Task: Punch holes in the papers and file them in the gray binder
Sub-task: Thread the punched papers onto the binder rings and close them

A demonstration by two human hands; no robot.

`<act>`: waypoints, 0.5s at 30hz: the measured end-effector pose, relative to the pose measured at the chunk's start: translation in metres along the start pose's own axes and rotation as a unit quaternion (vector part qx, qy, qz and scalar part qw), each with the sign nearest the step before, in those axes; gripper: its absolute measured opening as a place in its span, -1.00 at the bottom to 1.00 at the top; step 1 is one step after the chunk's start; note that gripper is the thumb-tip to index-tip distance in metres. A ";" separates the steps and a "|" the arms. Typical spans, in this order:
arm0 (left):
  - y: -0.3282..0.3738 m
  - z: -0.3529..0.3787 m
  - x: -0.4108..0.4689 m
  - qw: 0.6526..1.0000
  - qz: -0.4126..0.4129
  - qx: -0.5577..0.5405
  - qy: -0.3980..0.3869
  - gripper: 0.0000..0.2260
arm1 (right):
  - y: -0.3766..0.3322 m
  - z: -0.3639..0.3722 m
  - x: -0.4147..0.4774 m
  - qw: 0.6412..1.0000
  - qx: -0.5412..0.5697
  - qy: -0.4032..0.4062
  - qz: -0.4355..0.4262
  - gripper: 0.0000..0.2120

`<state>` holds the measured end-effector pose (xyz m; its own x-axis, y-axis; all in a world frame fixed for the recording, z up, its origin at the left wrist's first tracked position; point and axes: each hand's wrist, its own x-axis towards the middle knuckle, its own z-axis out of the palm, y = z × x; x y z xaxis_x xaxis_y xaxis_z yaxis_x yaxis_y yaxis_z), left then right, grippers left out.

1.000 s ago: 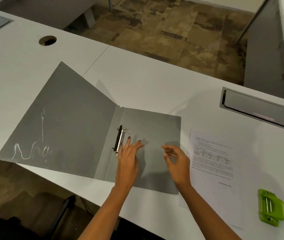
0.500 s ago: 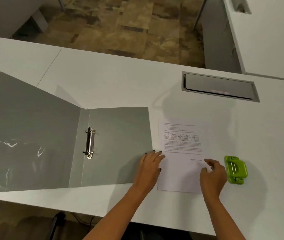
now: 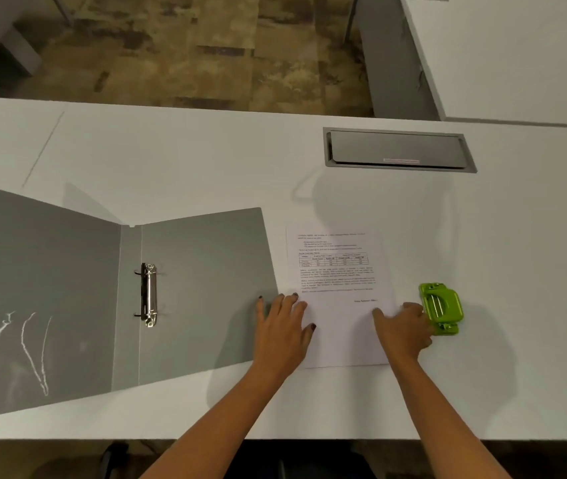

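**Hands at the paper, punch within reach**

Left hand flat and released, fingers spread, palm down across the left edge of the printed paper and the right edge of the gray binder. Right hand loosely curled over the paper's lower right part, knuckles against the left side of the green hole punch; grasping nothing visibly, though hard to tell whether fingertips have begun to close on the punch. Paper lying flat on the white table, text and a small grid printed on its upper half, just beside the binder's right cover. Punch upright on the table, just right of the sheet. Binder spread open to the left, metal ring mechanism on the spine, no sheets on the rings, white scuff marks on the left cover. Further back on the table, a gray cable hatch, lid closed. Beyond, patterned brown floor.
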<state>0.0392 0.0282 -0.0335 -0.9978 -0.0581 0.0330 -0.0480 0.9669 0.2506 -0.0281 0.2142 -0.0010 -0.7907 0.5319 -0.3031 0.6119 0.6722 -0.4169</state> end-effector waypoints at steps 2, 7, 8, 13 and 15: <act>0.002 -0.001 0.000 1.000 -0.003 0.003 -0.001 -0.66 | -0.004 -0.003 0.007 0.999 -0.008 -0.021 0.034 -0.33; 0.004 -0.002 -0.001 0.999 -0.009 0.017 -0.027 -0.66 | -0.004 -0.008 0.021 0.992 0.055 -0.107 0.043 -0.44; 0.004 -0.001 -0.001 0.999 -0.010 0.017 -0.032 -0.67 | -0.004 -0.011 0.022 0.990 0.078 -0.111 0.035 -0.52; 0.005 -0.005 0.001 0.997 -0.016 0.000 -0.070 -0.67 | -0.003 -0.026 0.016 0.977 0.168 -0.128 -0.022 -0.72; 0.001 -0.007 0.000 0.996 -0.009 -0.016 -0.084 -0.62 | -0.003 -0.031 0.011 0.977 0.179 -0.111 -0.044 -0.71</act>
<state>0.0396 0.0272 -0.0265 -0.9906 -0.0296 -0.1336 -0.0666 0.9573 0.2814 -0.0380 0.2333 0.0235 -0.8484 0.3283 -0.4153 0.5279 0.4660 -0.7100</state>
